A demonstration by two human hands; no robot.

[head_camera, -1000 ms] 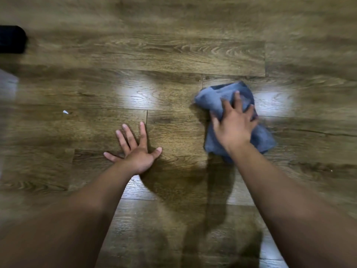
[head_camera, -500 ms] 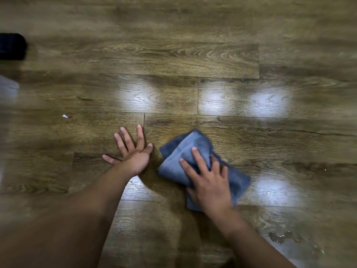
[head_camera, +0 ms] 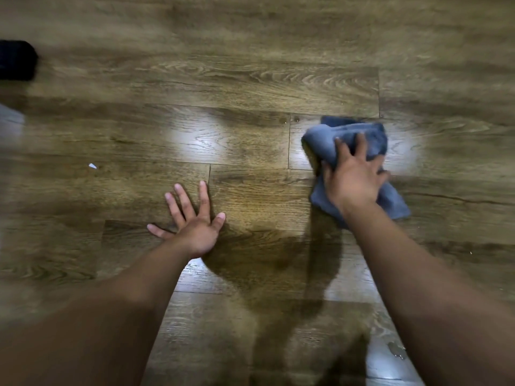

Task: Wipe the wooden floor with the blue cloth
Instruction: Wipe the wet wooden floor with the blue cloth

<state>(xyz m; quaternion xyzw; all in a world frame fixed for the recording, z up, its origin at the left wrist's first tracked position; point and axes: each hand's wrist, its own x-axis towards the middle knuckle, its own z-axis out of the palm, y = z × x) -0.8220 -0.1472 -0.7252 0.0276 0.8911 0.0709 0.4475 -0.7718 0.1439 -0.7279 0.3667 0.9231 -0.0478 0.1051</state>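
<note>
The blue cloth lies bunched on the wooden floor at centre right. My right hand presses down on top of it, fingers spread over the fabric and pointing away from me. The cloth's near corner sticks out to the right of my wrist. My left hand rests flat on the floor planks to the left, fingers apart, holding nothing. A dark shadow of my body falls between my two arms.
A black object sits at the far left edge, with a pale grey thing below it. A small white scrap lies on the floor at left. Water drops glisten at lower right.
My right hand has pushed the cloth away from me and to the right, from beside my left hand back out to the far plank. My left hand stays planted.
</note>
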